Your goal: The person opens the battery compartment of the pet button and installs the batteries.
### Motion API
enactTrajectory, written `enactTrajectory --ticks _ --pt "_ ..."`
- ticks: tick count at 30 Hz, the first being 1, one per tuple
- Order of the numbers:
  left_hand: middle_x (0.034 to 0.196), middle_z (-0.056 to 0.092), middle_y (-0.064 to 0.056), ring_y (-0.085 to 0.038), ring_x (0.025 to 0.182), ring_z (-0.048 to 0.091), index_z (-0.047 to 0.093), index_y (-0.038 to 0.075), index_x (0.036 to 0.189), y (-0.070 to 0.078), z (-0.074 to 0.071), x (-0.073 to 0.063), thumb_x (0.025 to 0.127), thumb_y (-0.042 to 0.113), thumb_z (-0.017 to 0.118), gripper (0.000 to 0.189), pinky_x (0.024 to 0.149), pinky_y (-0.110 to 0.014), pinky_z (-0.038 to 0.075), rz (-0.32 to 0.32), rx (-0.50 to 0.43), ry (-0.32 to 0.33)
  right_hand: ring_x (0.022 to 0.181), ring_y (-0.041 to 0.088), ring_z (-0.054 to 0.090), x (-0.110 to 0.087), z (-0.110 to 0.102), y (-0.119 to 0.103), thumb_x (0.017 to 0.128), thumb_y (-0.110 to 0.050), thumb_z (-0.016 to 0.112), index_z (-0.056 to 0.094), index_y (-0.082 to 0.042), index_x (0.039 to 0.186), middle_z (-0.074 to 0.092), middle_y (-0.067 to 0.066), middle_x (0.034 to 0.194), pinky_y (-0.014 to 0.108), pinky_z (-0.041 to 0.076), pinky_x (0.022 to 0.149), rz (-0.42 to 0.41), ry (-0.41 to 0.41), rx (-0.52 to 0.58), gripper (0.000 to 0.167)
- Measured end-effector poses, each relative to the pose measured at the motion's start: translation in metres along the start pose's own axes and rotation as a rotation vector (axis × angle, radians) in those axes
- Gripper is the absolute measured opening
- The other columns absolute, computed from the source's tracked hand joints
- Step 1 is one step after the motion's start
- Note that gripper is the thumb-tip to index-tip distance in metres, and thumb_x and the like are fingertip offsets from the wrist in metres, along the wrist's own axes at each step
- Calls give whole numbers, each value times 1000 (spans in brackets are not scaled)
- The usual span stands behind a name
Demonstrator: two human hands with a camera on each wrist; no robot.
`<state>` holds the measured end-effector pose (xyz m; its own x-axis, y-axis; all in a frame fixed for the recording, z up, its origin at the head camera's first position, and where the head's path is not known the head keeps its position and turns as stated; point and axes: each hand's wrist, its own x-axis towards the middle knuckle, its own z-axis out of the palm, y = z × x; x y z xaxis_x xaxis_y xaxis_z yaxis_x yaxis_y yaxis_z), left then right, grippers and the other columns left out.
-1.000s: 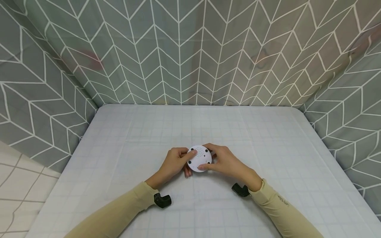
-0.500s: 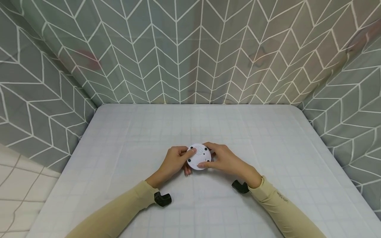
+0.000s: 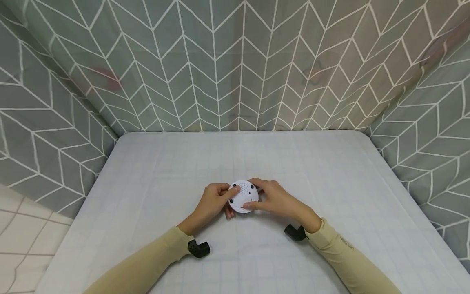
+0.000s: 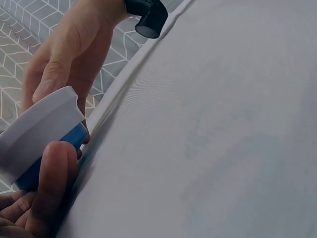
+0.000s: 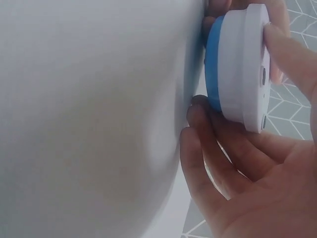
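Near the middle of the counter (image 3: 330, 171), the round white device (image 3: 243, 196) is held just above the surface between both hands, its dotted underside facing up and its blue part (image 5: 213, 69) facing down. The left hand (image 3: 213, 202) grips the left rim with curled fingers and its thumb on top. The right hand (image 3: 275, 200) pinches the right rim, fingers curled beneath. Open surface surrounds the hands on all sides; the patterned curtain (image 3: 235, 61) borders the far and side edges.

Open tabletop (image 3: 330, 183) all round both hands; only obstacle: curtain (image 3: 235, 61) at back & sides.
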<state>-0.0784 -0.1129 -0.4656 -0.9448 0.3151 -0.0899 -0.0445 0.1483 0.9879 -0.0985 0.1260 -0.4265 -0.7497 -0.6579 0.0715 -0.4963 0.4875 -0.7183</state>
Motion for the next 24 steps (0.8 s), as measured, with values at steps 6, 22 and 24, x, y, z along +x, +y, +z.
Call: enactTrajectory --ticks 6,22,24 --pt "63 72 -13 -25 47 67 70 2 96 -3 3 1 104 43 67 42 50 -39 61 17 -29 1 104 12 71 -2 -2 4 96 -34 81 65 -13 135 74 -3 114 30 61 91 14 3 110 47" --pt "78 75 -10 -22 57 69 73 0 106 -2 -3 1 105 46 65 47 61 -32 62 57 -210 77 99 22 79 3 -3 2 95 -21 82 63 -8 129 73 11 114 36 67 76 87 -21 378 40" --pt "82 75 -9 -21 61 70 72 -2 105 -3 -4 0 106 45 64 48 63 -32 63 67 -238 89 97 24 79 3 -3 1 94 -19 82 63 -7 128 73 13 115 37 67 74 85 -16 395 40"
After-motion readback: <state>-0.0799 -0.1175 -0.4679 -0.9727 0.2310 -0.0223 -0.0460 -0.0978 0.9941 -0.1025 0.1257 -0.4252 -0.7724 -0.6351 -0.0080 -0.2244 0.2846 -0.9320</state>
